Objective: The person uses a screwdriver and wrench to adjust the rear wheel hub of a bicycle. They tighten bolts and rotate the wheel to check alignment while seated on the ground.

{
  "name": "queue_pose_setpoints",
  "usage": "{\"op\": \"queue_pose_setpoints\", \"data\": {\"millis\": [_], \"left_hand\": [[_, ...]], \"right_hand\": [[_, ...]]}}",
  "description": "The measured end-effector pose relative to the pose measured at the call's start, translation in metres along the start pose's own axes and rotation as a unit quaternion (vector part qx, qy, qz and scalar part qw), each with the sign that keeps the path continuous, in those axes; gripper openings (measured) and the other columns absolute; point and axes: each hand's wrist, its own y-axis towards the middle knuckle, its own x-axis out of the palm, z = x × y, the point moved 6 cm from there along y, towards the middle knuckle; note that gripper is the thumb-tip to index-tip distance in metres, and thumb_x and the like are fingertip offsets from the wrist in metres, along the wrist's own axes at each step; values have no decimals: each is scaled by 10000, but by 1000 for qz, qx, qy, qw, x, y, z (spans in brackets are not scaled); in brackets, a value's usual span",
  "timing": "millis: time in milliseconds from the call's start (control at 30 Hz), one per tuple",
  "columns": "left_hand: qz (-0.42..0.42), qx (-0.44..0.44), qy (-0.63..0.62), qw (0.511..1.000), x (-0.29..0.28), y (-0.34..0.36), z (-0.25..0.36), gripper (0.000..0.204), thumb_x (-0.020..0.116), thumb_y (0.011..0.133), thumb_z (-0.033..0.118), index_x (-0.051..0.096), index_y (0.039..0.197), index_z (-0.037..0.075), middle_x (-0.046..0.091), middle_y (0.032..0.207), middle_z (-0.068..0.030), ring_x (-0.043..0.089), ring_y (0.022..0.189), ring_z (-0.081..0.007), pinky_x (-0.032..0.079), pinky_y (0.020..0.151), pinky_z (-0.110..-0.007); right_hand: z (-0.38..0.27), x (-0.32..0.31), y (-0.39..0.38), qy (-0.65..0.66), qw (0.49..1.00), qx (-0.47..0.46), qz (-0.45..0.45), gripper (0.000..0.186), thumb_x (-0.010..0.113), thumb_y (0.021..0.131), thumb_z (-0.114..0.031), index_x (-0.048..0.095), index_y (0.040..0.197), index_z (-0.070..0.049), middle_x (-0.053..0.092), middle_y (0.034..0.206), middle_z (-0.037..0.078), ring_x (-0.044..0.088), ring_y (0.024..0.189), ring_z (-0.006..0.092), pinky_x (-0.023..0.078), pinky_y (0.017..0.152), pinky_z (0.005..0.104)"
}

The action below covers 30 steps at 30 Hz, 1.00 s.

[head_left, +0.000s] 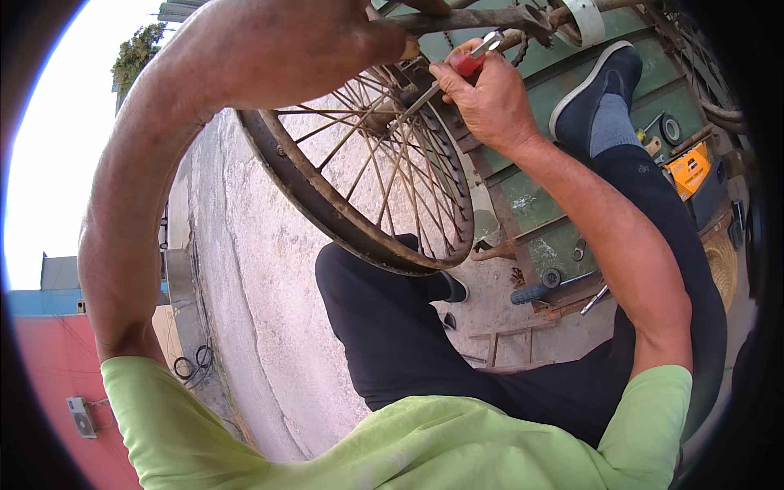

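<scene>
My right hand (490, 98) is closed around a screwdriver (467, 64) with a red and clear handle. Its thin shaft slants down and left, across the spokes near the hub (377, 122) of a rusty wheel (335, 208). No tyre covers the rim, and its wire spokes are brown with rust. At the top, my left hand (359, 41) grips a rusty metal tube (482, 18) above the wheel; part of its fingers is cut off by the picture's edge. A chain (521, 51) hangs behind the tube, close to my right hand.
Green metal panels (523, 196) lie right of the wheel, under my shoe (596, 90). An orange box (690, 170), a tape roll (670, 129), a blue-handled tool (531, 292) and a socket (580, 249) lie around. Pavement (261, 269) stretches left toward a red wall (49, 359).
</scene>
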Motion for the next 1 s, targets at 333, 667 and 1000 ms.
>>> {"op": "queue_pose_setpoints", "data": {"millis": [333,667,1000], "left_hand": [[118,-33,-130,984,12,-12,-54,463,696,1010,161,565,1435,33,558,621,61,422,527,-18,300,489,-240],[203,45,-318,925,27,-20,-76,572,729,997,192,495,1475,-18,588,670,32,458,540,-23,306,483,-214],[181,126,-344,913,54,-50,-51,619,700,1002,228,463,1506,-43,494,584,59,424,432,-11,276,419,-183]], "right_hand": [[3,0,-3,22,1000,-6,-7,257,750,979,-251,614,998,-34,635,782,10,638,687,86,546,664,269],[-41,-19,3,6,999,-12,39,269,761,936,-242,622,909,-13,675,773,96,666,704,185,539,664,338],[-51,-34,12,69,995,52,48,252,743,921,-205,608,843,-7,686,726,98,649,661,198,527,652,359]]}}
